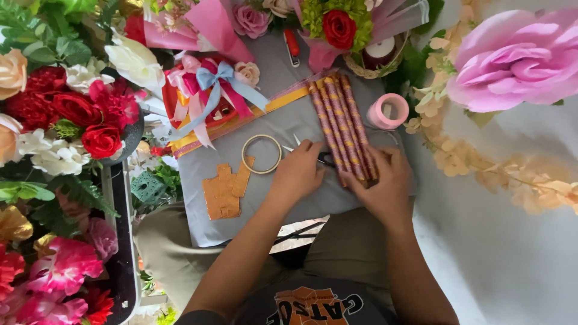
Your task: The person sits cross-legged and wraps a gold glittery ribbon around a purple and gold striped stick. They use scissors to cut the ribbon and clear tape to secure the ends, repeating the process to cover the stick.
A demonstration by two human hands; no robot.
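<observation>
Grey sheet (283,198) on lap = work area. Bare patch lower middle of sheet, between orange cutout (224,191) and left hand (298,171): passable. Tape ring (262,154) just above cutout narrows that gap. Right hand (382,183) and wrapped sticks (343,123) block sheet's right part; scissors (322,157) between both hands. Top edge crowded: ribbon bow box (208,99), pink ribbon spool (388,111), bouquet (340,27). Left side walled by flower bunches (66,114). Right of sticks: open pale floor (506,253), only flower garland (506,168) crossing.

Scissors (325,158) mostly hidden under hands; rolls' (343,123) lower ends covered
</observation>
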